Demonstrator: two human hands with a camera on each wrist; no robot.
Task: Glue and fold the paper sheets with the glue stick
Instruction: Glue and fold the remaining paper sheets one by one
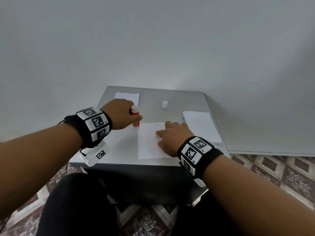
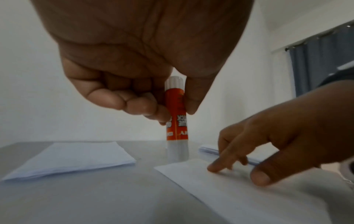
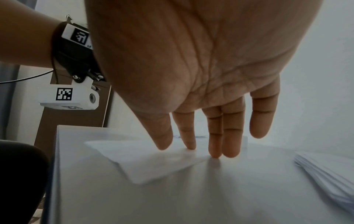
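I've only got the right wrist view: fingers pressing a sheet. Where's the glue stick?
Observer: The left hand holds the glue stick upright, just beyond the far left corner of the sheet.
Operator: Is it capped?
Observer: No. Its white cap stands by itself farther back on the table.
Operator: Which end is down?
Observer: The ridged twist knob is on top, so the glue end points down.
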